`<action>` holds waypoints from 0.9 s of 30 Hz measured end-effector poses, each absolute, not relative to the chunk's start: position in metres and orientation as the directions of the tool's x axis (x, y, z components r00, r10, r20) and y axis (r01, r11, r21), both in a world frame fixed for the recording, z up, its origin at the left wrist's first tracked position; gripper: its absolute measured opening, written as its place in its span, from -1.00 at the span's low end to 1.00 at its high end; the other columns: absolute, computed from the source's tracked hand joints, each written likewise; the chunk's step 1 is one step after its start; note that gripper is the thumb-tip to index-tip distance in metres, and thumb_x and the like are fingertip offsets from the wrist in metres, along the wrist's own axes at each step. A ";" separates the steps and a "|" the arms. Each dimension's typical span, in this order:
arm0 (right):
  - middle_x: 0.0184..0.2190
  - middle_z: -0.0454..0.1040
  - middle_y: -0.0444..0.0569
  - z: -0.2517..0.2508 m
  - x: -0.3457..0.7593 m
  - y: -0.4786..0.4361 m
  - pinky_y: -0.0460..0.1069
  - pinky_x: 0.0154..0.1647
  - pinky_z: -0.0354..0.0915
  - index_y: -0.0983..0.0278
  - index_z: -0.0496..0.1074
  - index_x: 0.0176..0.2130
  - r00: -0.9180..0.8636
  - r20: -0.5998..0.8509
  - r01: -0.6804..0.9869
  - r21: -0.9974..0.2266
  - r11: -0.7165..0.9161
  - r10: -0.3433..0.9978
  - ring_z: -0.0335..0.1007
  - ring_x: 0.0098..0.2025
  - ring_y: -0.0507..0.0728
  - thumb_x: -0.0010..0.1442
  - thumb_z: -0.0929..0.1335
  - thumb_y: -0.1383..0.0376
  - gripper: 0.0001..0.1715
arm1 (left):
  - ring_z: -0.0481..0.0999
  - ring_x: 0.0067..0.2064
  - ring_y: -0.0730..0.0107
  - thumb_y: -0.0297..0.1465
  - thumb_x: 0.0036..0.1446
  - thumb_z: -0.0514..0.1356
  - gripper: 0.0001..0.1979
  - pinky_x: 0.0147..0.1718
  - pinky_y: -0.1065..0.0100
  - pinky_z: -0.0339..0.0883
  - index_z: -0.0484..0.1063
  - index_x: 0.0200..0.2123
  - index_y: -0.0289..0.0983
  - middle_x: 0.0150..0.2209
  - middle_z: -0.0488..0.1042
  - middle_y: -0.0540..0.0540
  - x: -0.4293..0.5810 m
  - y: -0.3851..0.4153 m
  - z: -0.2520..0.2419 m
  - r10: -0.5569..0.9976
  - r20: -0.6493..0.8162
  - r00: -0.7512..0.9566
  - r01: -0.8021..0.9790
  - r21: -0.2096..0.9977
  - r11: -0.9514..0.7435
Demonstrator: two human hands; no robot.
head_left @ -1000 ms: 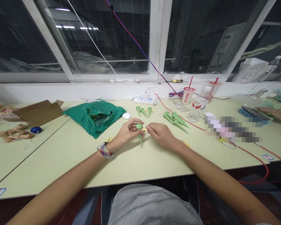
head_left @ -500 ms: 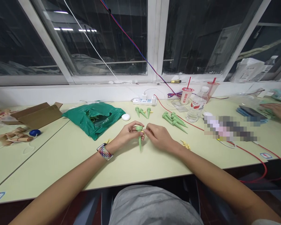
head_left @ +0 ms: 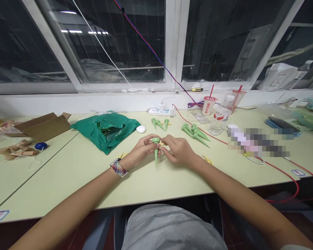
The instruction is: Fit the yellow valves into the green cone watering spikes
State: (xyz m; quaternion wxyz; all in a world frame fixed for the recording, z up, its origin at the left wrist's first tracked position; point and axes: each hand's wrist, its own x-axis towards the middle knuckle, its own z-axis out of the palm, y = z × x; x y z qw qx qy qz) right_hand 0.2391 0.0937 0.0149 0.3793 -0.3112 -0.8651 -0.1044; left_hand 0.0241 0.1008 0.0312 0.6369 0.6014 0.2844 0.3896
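Green plastic spike (head_left: 155, 154) hangs point-down at twelve o'clock, gripped by the left hand (head_left: 139, 149); the right hand (head_left: 178, 151) pinches narrowly at its top. At eleven o'clock, a green plastic bag (head_left: 94, 130) holds dark, unclear contents; a cup (head_left: 207, 106) stands at one o'clock.

Pale green on the plastic spike (head_left: 155, 152), deeper glossy green on the crumpled plastic bag (head_left: 104, 133), and a multicoloured woven pattern on the watch strap (head_left: 118, 168). Pale yellow-green across the tabletop (head_left: 67, 180), bright red along the thin cable (head_left: 273, 166), plain brown on the cardboard box (head_left: 41, 127). Deep blue on the small round object (head_left: 40, 146), soft grey on the shirt (head_left: 169, 229).
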 end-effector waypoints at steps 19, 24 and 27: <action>-0.37 0.51 -0.04 0.017 0.236 0.092 -0.02 -0.38 0.03 0.26 0.38 -0.30 -0.511 0.621 0.558 -0.287 0.779 0.595 0.30 -0.42 0.05 0.55 0.13 0.12 -0.53 | 0.65 -0.27 0.28 -0.33 0.23 0.38 -0.63 -0.18 0.30 0.48 0.39 0.04 -0.20 -0.35 0.58 -0.03 0.026 0.099 0.034 0.797 0.146 0.586 -0.113 0.989 -0.098; -0.60 0.31 -0.16 0.014 0.224 0.091 -0.04 -0.40 0.13 0.23 0.30 -0.44 -0.391 0.384 0.311 -0.800 0.513 0.836 0.27 -0.50 0.06 0.54 0.03 -0.05 -0.32 | 0.64 -0.30 0.31 -0.30 0.17 0.42 -0.63 -0.31 0.36 0.44 0.41 -0.03 -0.22 -0.22 0.56 -0.07 0.032 0.094 0.035 0.876 0.335 0.348 0.067 0.923 -0.379; -0.56 0.35 -0.13 0.013 0.225 0.091 -0.04 -0.40 0.11 0.24 0.33 -0.39 -0.394 0.413 0.384 -0.738 0.555 0.821 0.28 -0.49 0.06 0.55 0.03 -0.02 -0.34 | 0.64 -0.32 0.30 -0.31 0.18 0.40 -0.65 -0.28 0.32 0.46 0.42 -0.02 -0.23 -0.29 0.56 -0.05 0.031 0.094 0.034 0.877 0.274 0.394 0.025 0.951 -0.308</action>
